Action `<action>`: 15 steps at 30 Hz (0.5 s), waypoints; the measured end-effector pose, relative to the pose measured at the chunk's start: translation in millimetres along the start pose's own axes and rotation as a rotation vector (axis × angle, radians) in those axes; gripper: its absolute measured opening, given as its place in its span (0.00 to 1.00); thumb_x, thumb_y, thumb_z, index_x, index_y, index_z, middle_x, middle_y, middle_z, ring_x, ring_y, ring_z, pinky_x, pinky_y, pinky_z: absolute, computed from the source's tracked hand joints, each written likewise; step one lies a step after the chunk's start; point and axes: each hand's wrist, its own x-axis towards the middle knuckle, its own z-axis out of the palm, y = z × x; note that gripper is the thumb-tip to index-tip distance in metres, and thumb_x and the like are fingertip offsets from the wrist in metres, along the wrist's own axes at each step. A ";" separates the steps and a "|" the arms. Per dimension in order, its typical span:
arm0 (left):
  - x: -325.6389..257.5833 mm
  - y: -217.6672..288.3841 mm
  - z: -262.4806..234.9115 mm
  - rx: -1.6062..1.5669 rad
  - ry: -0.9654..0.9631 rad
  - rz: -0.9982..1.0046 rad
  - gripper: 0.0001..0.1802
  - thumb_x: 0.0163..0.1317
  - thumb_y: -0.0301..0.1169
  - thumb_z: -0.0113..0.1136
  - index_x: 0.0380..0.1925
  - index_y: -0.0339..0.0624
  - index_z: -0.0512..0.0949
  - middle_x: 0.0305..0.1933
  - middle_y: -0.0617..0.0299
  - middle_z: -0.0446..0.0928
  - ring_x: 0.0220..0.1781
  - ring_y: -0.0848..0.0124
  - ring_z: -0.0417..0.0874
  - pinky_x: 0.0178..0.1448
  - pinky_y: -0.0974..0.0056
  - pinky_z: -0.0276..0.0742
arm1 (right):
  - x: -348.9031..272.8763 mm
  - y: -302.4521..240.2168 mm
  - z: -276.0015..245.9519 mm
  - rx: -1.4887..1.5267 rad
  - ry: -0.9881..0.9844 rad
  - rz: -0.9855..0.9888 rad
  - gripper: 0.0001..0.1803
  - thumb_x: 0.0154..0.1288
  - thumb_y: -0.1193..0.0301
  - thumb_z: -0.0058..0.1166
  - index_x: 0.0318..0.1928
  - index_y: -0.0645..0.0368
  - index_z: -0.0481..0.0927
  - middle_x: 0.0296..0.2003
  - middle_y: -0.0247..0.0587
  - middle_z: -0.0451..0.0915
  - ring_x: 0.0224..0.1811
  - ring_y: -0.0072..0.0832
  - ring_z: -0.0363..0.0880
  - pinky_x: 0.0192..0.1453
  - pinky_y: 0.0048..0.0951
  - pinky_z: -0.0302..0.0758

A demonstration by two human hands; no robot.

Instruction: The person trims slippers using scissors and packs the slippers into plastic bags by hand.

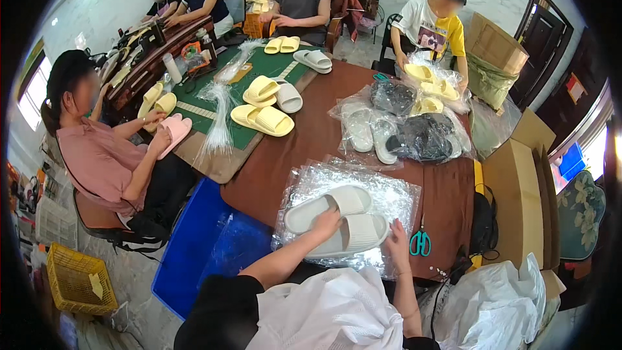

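Two gray slippers [361, 233] sit over clear bags [324, 176] on the desk [447, 204]; my left grip [326, 223] curls against them, how firmly I cannot tell; my right grip [397, 244] spreads loosely, right of them.

Couldn't read a single word or number here — all too small or soft. The red paper [575, 88] on the dark door [591, 58] looked like a sign, but no luck. Same with the printed patch [432, 37] on the co-worker's white-and-yellow shirt [458, 40] — any lettering there was illegible.
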 end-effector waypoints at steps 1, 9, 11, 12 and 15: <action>0.4 -0.9 0.4 0.008 0.027 0.005 0.14 0.61 0.34 0.57 0.44 0.38 0.76 0.47 0.46 0.75 0.47 0.46 0.79 0.50 0.46 0.77 | -1.2 0.4 -8.1 -0.006 -0.002 -0.003 0.27 0.61 0.75 0.52 0.63 0.59 0.73 0.71 0.52 0.60 0.73 0.48 0.57 0.73 0.43 0.58; 18.5 19.4 -9.2 -0.063 0.179 -0.066 0.14 0.60 0.35 0.61 0.40 0.36 0.76 0.44 0.45 0.76 0.46 0.44 0.79 0.49 0.45 0.76 | -32.0 15.6 -45.5 -0.663 0.456 0.079 0.25 0.59 0.78 0.59 0.59 0.65 0.73 0.51 0.55 0.70 0.55 0.51 0.69 0.60 0.44 0.70; 20.0 21.1 -9.5 -0.054 0.161 -0.076 0.15 0.60 0.35 0.62 0.41 0.37 0.76 0.44 0.45 0.76 0.46 0.44 0.79 0.49 0.46 0.76 | -30.3 15.1 -47.4 -0.675 0.411 0.096 0.29 0.58 0.79 0.60 0.61 0.64 0.70 0.52 0.56 0.69 0.55 0.51 0.69 0.60 0.45 0.70; 16.6 20.5 -11.0 -0.051 0.162 -0.048 0.15 0.59 0.35 0.63 0.41 0.37 0.77 0.44 0.44 0.76 0.46 0.44 0.79 0.49 0.46 0.76 | -29.8 14.7 -47.9 -0.673 0.384 0.123 0.29 0.57 0.79 0.60 0.61 0.63 0.70 0.51 0.56 0.69 0.55 0.52 0.69 0.60 0.45 0.69; -0.4 22.0 -20.3 -0.074 0.138 -0.030 0.15 0.60 0.35 0.63 0.43 0.38 0.77 0.45 0.47 0.77 0.47 0.47 0.79 0.50 0.49 0.76 | -26.6 15.9 -53.9 -0.672 0.346 0.164 0.30 0.58 0.78 0.59 0.62 0.63 0.69 0.50 0.58 0.71 0.55 0.53 0.70 0.60 0.45 0.70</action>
